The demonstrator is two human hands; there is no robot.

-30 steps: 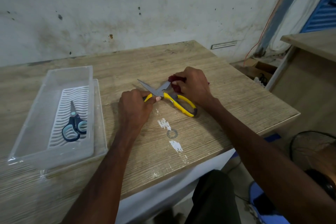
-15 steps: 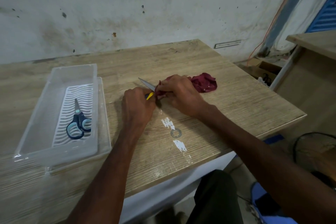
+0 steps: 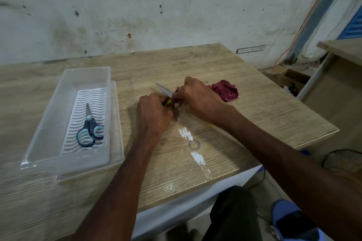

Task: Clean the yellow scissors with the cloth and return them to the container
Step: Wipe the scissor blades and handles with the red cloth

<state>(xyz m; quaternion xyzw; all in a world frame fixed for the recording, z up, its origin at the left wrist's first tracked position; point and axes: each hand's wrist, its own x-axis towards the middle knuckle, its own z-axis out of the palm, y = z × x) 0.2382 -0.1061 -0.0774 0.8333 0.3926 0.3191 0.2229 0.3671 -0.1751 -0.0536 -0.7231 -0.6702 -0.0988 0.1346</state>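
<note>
The yellow scissors (image 3: 164,92) lie at the middle of the wooden table, mostly hidden under both hands; one grey blade tip and a sliver of yellow handle show. My left hand (image 3: 152,113) grips the handle end. My right hand (image 3: 197,98) holds the dark red cloth (image 3: 225,91) and presses it against the scissors near the pivot; the rest of the cloth trails out behind the hand to the right. The clear plastic container (image 3: 64,119) stands at the left of the table.
Blue scissors (image 3: 89,128) lie on the white ribbed insert inside the container. White scuff marks (image 3: 186,134) and a ring stain mark the table in front of my hands. The table's right edge drops to cables and a box on the floor. Another wooden surface (image 3: 342,49) stands far right.
My right hand has slid with the cloth from the outer blade toward the pivot, covering the yellow handles. The scissors look closed now. The cloth's loose end has come out behind the hand.
</note>
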